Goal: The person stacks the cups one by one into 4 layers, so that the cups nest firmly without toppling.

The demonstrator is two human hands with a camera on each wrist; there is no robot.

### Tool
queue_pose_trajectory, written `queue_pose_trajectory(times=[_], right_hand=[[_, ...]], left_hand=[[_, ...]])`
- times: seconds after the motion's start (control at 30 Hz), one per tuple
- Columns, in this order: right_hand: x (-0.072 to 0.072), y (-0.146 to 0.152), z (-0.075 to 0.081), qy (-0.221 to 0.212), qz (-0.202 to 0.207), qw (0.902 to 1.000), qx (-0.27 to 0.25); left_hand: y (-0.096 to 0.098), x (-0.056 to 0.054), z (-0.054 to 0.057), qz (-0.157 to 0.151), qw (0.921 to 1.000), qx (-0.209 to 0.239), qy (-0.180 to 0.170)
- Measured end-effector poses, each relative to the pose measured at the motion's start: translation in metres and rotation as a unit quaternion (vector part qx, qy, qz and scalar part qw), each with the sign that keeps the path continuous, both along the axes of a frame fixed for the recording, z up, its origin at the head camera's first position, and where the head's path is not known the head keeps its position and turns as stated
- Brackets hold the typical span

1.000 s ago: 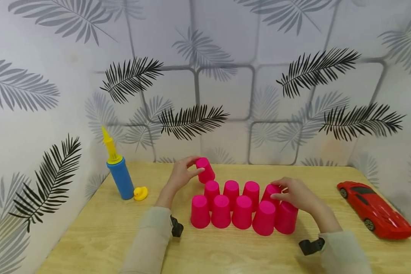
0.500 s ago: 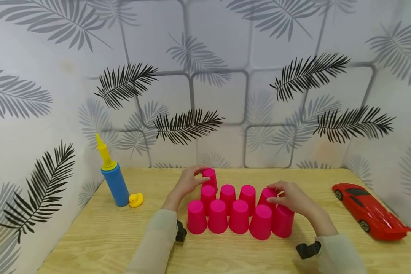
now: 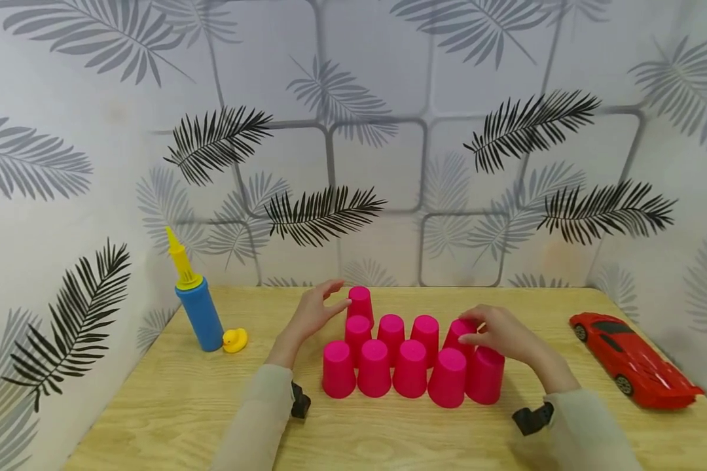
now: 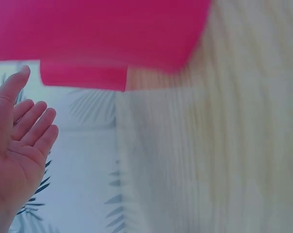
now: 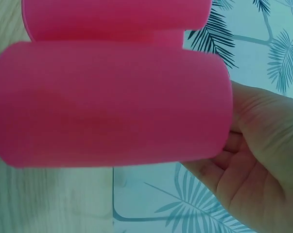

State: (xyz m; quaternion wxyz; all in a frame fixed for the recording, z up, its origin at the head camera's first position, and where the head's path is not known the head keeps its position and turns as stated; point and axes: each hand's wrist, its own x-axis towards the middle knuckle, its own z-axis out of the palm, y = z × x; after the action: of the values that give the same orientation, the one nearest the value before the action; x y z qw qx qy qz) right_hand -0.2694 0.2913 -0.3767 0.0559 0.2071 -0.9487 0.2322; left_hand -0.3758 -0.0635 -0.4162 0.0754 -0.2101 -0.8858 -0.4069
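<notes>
Pink cups stand upside down in two rows, the front row near the middle of the table (image 3: 389, 435). Behind their left end stands one more pink cup (image 3: 360, 302). My left hand (image 3: 311, 318) is beside that cup, thumb and fingers spread around its left side with a gap; the left wrist view shows the palm bare and the fingers extended. At the right end of the back row, my right hand (image 3: 507, 335) holds a pink cup (image 3: 455, 333) between thumb and fingers. In the right wrist view a nearer cup (image 5: 107, 107) hides the fingertips.
Left on the table, a blue and yellow hand pump (image 3: 200, 314) stands with a yellow toy duck (image 3: 235, 340) at its foot. A red toy car (image 3: 633, 360) lies at the right. The leaf-patterned wall (image 3: 389, 163) rises behind the table's back edge.
The left hand set its cup down behind the back row's left end, then let go and drew slightly left. The right hand keeps its place on its cup.
</notes>
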Motion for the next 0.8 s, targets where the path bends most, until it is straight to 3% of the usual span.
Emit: queue_pose_trajectory(times=[0.13,0.3,0.57,0.7,0.8], right_hand=[[-0.004,0.003,0.009,-0.007,-0.005,1.0,-0.001],[-0.012,0.007,0.027,0.025,0.001,0.9997,-0.002],[-0.03,-0.002,0.047,0.079,0.016,0.9967,0.006],[-0.045,-0.014,0.057,0.081,0.03,0.9961,0.016],[-0.056,-0.027,0.06,0.087,0.037,0.995,0.033]], left_hand=[[-0.018,0.013,0.006,-0.001,0.9998,-0.011,0.017],[-0.036,0.035,0.013,-0.026,0.9994,-0.02,0.015],[-0.053,0.078,0.017,-0.122,0.9916,-0.04,-0.017],[-0.051,0.09,0.018,-0.156,0.9859,-0.052,-0.028],[-0.049,0.095,0.017,-0.163,0.9843,-0.068,-0.016]])
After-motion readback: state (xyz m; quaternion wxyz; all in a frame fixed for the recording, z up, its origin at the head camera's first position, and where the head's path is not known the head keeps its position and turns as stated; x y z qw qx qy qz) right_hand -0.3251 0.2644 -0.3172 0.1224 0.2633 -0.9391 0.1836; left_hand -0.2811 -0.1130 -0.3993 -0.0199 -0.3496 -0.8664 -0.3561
